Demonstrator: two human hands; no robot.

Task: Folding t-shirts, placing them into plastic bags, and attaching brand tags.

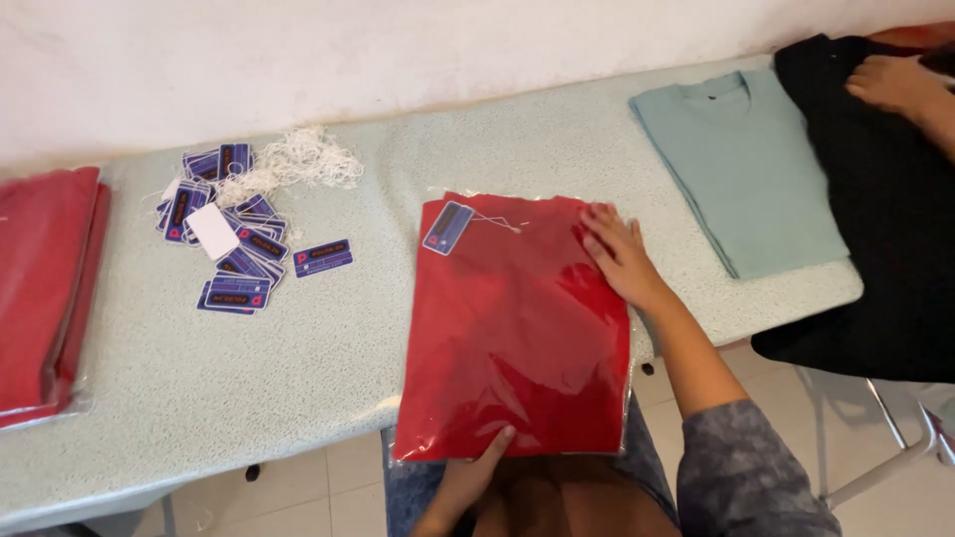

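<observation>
The red garment (512, 328) is matt cloth sealed in a clear plastic bag whose glossy film catches light in pale streaks. At its upper left corner lies a smooth card tag (448, 228) in blue. Left of the bag, a heap of loose tags (234, 239) shows the same slick printed card, beside a tangle of white string (298, 164), fibrous and rough. The table (298, 368) beneath has a speckled, smooth laminate look. Right of the bag lie soft matt cloth pieces: a pale green shirt (746, 169) and a black garment (885, 219).
</observation>
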